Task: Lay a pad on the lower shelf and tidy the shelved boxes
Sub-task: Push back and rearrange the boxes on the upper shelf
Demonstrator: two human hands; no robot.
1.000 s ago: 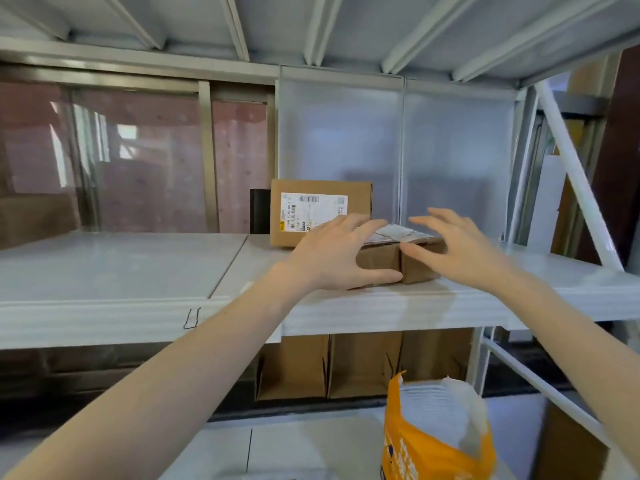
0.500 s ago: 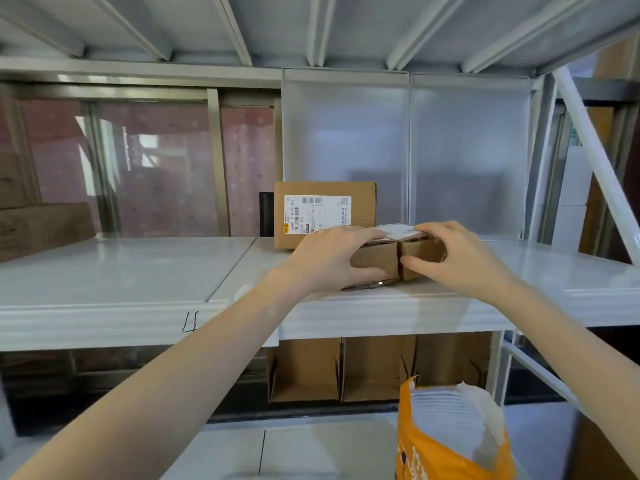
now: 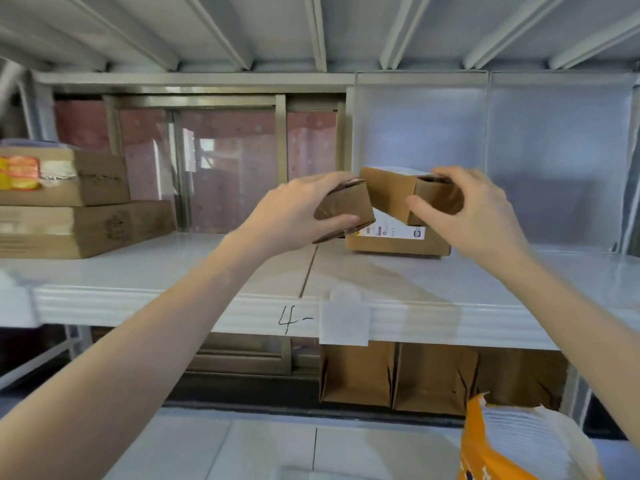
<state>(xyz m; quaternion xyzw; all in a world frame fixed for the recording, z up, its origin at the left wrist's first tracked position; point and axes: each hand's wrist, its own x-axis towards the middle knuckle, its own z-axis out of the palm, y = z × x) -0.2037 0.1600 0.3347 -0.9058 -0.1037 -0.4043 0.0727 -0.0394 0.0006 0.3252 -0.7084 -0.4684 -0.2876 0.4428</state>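
Note:
My left hand (image 3: 294,211) grips a small brown cardboard box (image 3: 346,211) and holds it in the air above the white shelf (image 3: 173,271). My right hand (image 3: 471,216) grips a second small brown box (image 3: 398,194), also lifted, just right of the first. Behind and below them a larger labelled box (image 3: 398,242) stands on the shelf, mostly hidden by the two lifted boxes. An orange bag with a stack of white pads (image 3: 519,445) sits at the bottom right, on the lower shelf (image 3: 242,445).
Two stacked flat cartons (image 3: 76,209) lie at the left end of the white shelf. Several open brown cartons (image 3: 398,375) stand in a row under the shelf. A white tag (image 3: 344,318) hangs on the shelf's front edge beside a handwritten "4-". Ribs of the shelf above run overhead.
Both hands closed on the two small boxes that lay on the shelf and lifted them clear of it. The view has shifted left, bringing the stacked cartons into sight.

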